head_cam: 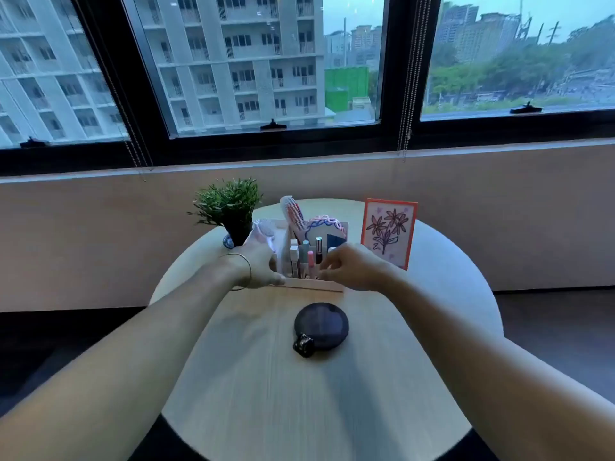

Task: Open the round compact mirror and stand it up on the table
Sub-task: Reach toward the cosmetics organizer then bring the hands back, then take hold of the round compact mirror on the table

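The round compact mirror (322,325) is dark, closed and flat on the round wooden table (299,394), with a small black clasp at its lower left. Both hands are beyond it, at a wooden organiser (312,287) holding cosmetics. My left hand (258,266) rests against the organiser's left front corner, its fingers hidden behind the box. My right hand (352,267) hovers over the organiser's right front with fingers curled and apart, holding nothing I can see. Neither hand touches the mirror.
A potted green plant (229,211) stands at the table's back left. A framed flower drawing (387,232) stands at the back right. A pink comb (294,216) and lipsticks stick up from the organiser. Behind the table are a low wall and windows.
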